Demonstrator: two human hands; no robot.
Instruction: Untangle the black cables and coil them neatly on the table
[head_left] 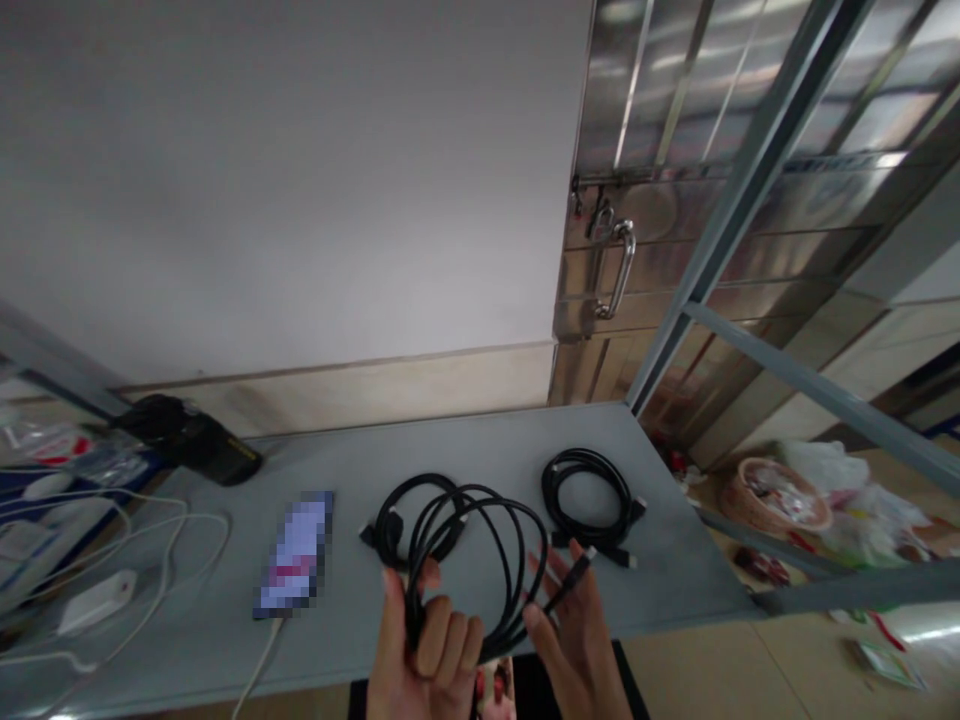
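A looped black cable is held above the grey table, just in front of my body. My left hand is closed around one side of its loops, fingers curled in. On the other side, my right hand has the cable between thumb and fingers, near the end with a plug. Behind my right hand, a second coiled black cable lies on the table with its plugs toward me. Another black coil lies behind my left hand, partly hidden by the held loops.
On the grey table, a phone lies with a white cord attached. A white power strip, tangled white cords and a black bag-like object are at left. A metal frame post rises at right, near a basket on the floor.
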